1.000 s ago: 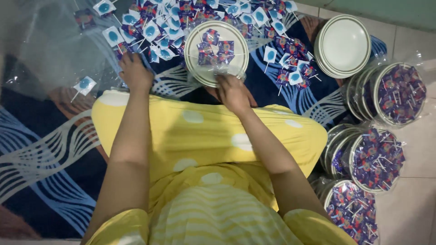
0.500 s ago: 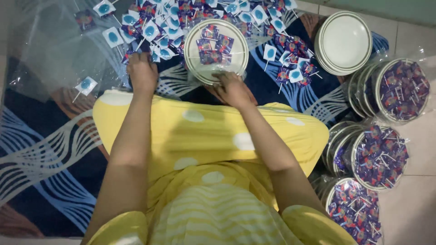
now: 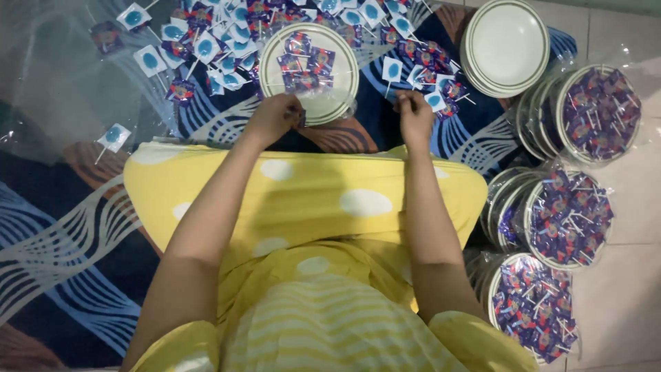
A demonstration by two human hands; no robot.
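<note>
Pinching wrapped lollipop [image 3: 297, 116] in left hand [image 3: 272, 118] at plate [image 3: 274, 52] rim; right hand [image 3: 414, 116] fingers closed on loose pile [image 3: 427, 72], contents unclear.

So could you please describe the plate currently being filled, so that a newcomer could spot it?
On the blue patterned mat, look just beyond the left hand. The plate there is round, white and green-rimmed; unlike the empty stack, it holds a few wrapped lollipops.

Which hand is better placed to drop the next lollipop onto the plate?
Left, probably. The left hand is at the plate's near rim, pinching a dark wrapped lollipop. The right hand is off beside it, among loose lollipops.
</note>
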